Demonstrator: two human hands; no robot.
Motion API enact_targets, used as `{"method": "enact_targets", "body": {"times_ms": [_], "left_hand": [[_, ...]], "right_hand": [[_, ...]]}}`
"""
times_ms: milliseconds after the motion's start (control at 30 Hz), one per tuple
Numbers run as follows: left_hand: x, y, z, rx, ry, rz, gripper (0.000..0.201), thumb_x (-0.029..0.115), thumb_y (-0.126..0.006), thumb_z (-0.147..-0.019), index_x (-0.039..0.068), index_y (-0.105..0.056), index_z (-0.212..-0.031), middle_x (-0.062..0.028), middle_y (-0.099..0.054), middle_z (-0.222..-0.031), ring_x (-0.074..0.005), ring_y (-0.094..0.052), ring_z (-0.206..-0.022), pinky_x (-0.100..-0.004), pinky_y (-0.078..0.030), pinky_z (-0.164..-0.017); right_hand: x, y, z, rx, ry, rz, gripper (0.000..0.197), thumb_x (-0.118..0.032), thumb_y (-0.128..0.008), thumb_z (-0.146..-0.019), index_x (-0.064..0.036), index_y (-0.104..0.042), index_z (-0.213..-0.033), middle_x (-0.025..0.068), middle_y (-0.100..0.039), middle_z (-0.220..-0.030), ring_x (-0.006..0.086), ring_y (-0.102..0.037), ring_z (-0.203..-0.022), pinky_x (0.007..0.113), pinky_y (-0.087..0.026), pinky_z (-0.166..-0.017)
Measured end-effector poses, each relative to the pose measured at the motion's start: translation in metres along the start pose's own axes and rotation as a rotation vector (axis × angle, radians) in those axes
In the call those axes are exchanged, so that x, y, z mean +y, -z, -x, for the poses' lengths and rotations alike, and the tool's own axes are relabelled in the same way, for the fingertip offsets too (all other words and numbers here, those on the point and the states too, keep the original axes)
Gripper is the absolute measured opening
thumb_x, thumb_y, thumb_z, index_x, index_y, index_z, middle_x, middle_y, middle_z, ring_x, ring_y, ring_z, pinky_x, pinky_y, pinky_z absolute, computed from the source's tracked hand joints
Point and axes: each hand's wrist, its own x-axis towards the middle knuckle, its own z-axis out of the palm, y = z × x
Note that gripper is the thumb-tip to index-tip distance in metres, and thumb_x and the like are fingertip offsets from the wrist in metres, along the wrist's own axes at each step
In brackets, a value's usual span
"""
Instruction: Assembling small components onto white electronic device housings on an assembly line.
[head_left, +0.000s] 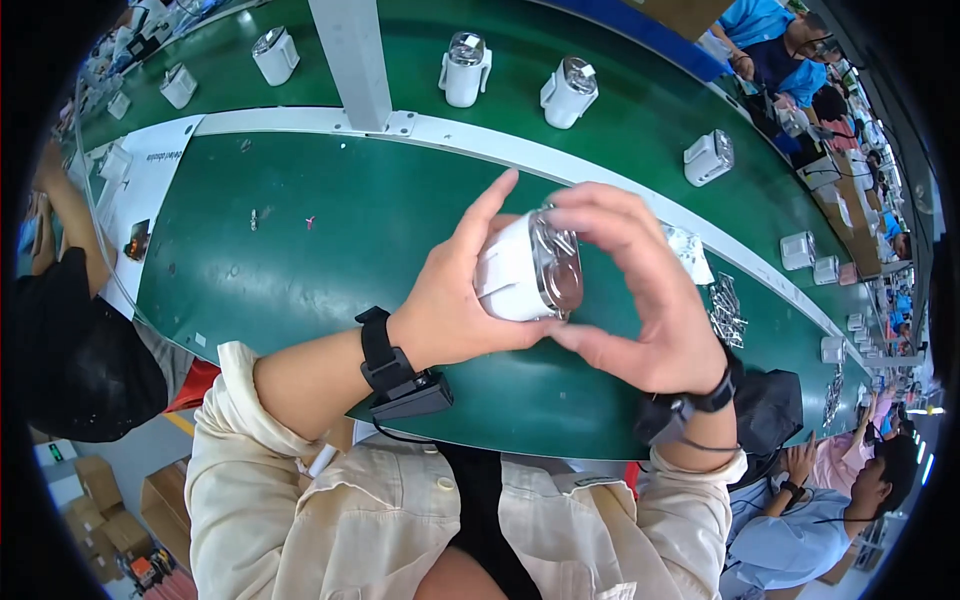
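Note:
A small white device [508,268] with a shiny chrome end lies tilted between my hands, above the green table. My left hand [450,275] wraps its white body from the left, the index finger stretched up past it. Around the chrome end curves my right hand [650,290], its fingertips at the upper rim and its thumb at the lower rim, with a gap at the palm. The chrome end faces right. Both wrists wear black straps, and a dark box-like piece [412,396] hangs by the left one.
Behind a white rail [470,135], similar white devices [466,70] stand along a green belt. A metal post [352,60] rises from the rail. Small metal parts [727,310] and a clear bag [687,252] lie right. A black bag [770,410] is near. Co-workers sit both sides.

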Motion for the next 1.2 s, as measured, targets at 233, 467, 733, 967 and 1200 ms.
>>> {"method": "enact_targets", "body": {"times_ms": [233,467,733,967,1200], "left_hand": [[0.001,-0.002,0.008,0.095,-0.060,-0.188,0.101,0.015,-0.089,-0.057,0.005,-0.031,-0.139,-0.0135,-0.055,-0.120,-0.0231,-0.058,-0.109,-0.0347,-0.048,-0.092],[0.003,-0.002,0.011,-0.063,-0.041,-0.186,0.103,0.015,-0.091,-0.056,0.004,-0.029,-0.138,-0.0111,-0.048,-0.125,-0.0194,-0.051,-0.115,-0.0342,-0.043,-0.097],[0.002,-0.002,0.012,-0.138,-0.053,-0.110,0.106,0.017,-0.092,-0.054,0.004,-0.028,-0.137,-0.0110,-0.049,-0.124,-0.0197,-0.052,-0.114,-0.0347,-0.043,-0.097],[0.003,-0.005,0.011,-0.096,-0.088,-0.128,0.097,0.018,-0.089,-0.054,0.005,-0.034,-0.133,-0.0142,-0.057,-0.117,-0.0247,-0.060,-0.108,-0.0356,-0.049,-0.092],[-0.003,-0.002,0.012,-0.048,-0.142,-0.173,0.099,0.019,-0.091,-0.053,0.003,-0.034,-0.132,-0.0131,-0.055,-0.118,-0.0219,-0.058,-0.107,-0.0344,-0.047,-0.092]], "right_hand": [[-0.002,-0.020,0.004,0.332,-0.047,0.202,0.030,0.001,-0.071,-0.077,-0.0012,-0.063,-0.105,0.0083,-0.060,-0.095,0.0171,-0.056,-0.086,0.029,-0.045,-0.078],[0.006,-0.009,0.003,0.314,-0.315,-0.459,0.006,0.001,-0.070,-0.082,0.0032,-0.067,-0.087,0.0079,-0.061,-0.083,0.0141,-0.055,-0.076,0.026,-0.044,-0.069],[0.005,0.003,0.004,0.197,-0.223,-0.278,0.006,0.001,-0.071,-0.081,0.0035,-0.070,-0.086,0.0082,-0.063,-0.080,0.0130,-0.056,-0.071,0.025,-0.043,-0.062],[0.004,0.008,0.003,0.150,-0.219,-0.259,0.006,0.000,-0.071,-0.080,0.0030,-0.070,-0.085,0.0084,-0.063,-0.078,0.0142,-0.056,-0.068,0.025,-0.043,-0.059],[0.003,0.000,0.003,0.203,0.072,0.204,0.015,0.000,-0.074,-0.071,0.0025,-0.070,-0.085,0.0106,-0.062,-0.076,0.0201,-0.056,-0.065,0.029,-0.043,-0.055]]}}
